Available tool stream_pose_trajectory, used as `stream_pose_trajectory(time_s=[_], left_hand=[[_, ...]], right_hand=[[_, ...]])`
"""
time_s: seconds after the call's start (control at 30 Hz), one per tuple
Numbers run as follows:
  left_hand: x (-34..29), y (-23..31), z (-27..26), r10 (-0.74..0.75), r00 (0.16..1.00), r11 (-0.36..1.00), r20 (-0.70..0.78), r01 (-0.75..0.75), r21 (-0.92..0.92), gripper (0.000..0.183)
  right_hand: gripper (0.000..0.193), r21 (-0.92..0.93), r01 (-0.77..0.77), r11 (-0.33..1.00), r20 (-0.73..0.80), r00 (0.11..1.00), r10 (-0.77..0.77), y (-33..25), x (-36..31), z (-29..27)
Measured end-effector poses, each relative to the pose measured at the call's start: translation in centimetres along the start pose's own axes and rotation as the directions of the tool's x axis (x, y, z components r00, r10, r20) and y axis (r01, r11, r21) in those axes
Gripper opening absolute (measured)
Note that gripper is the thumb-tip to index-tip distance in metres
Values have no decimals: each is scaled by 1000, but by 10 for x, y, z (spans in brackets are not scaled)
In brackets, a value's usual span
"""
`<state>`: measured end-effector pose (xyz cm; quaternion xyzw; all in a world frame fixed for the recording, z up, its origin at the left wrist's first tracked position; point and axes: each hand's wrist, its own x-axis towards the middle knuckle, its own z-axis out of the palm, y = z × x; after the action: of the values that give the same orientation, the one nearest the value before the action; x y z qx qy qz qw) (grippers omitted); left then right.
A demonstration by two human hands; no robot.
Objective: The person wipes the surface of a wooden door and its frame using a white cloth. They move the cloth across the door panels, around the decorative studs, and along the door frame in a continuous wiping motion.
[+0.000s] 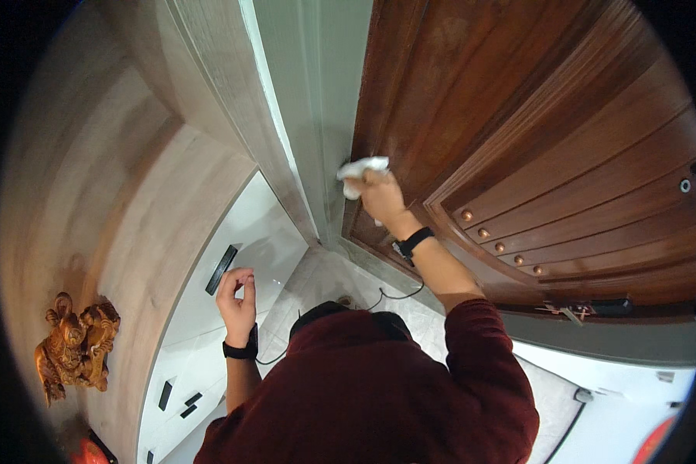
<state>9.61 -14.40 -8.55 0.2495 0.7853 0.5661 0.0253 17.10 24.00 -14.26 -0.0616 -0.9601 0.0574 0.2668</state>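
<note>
My right hand [382, 198] is closed around a white cloth [363, 167], crumpled and blurred by motion. It presses the cloth to the seam where the brown panelled door [441, 100] meets the grey-green frame [309, 100]. A dark band circles that wrist. My left hand [237, 300] is raised in front of a white cabinet front [267, 224], near its black handle [221, 270]. Its fingers are loosely bent, the thumb stands a little apart, and nothing shows between them.
On the wood-grain surface at left sits a carved brown figurine [76, 344]. Copper-coloured studs [499, 247] line the door, with a dark lock or handle piece [588, 308] near its edge. A thin black cable [398, 297] crosses the grey tiled floor [325, 271].
</note>
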Motion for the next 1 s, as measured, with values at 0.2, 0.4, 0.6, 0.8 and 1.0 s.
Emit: stream_pose_trajectory(time_s=[0.2,0.4,0.6,0.8,1.0], left_hand=[[26,6,28,132,988,991,75,-132,1,17],[42,19,38,182,978,983,104,-184,3,17],[21,15,22,184,977,983,108,-185,5,14],[6,4,9,147,985,987,89,-152,52,13],[16,11,27,163,979,987,120,-163,-12,17]], right_hand=[[53,-125,-128,984,-183,978,104,0,43,-57],[56,-68,-175,982,-160,974,162,6,28,-3],[50,-63,-380,923,447,816,366,13,-18,29],[60,41,-40,998,97,995,36,-14,22,-54],[71,78,-143,987,-478,863,163,-20,104,-143]])
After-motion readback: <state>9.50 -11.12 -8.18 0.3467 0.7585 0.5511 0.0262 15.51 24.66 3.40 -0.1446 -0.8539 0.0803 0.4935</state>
